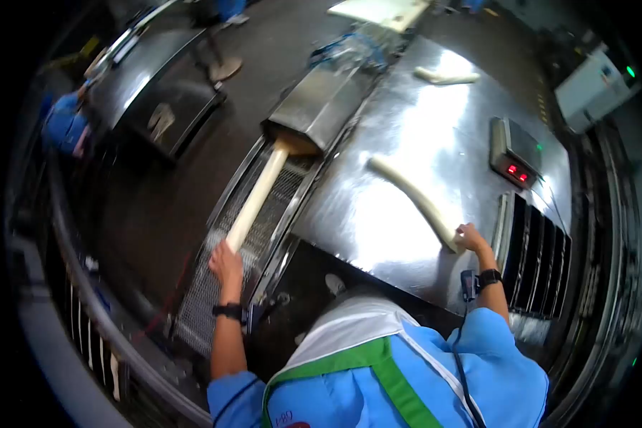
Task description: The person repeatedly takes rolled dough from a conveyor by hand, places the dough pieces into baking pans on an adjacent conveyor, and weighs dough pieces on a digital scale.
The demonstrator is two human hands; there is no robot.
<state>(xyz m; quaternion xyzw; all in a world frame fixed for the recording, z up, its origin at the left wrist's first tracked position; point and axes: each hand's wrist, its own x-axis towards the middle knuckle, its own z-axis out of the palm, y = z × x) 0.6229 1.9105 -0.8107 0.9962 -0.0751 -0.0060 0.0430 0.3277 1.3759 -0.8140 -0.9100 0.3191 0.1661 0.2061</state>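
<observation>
A long pale roll (258,195) comes out of a metal housing (317,103) onto a mesh conveyor (200,303). My left hand (226,264) is closed on the near end of this roll. On the steel table (342,221) lies a second long pale roll (414,194), slightly curved. Its near end is at my right hand (471,238), whose fingers are closed on it. Farther back on the table are shorter pale pieces (446,77), touching each other at an angle.
A scale (515,153) with red digits stands at the table's right, with dark slotted trays (535,257) nearer me. Clear plastic (353,50) lies atop the housing. At far left, a person in blue (65,125) is beside another metal table (139,78). A rail (96,310) curves along the left.
</observation>
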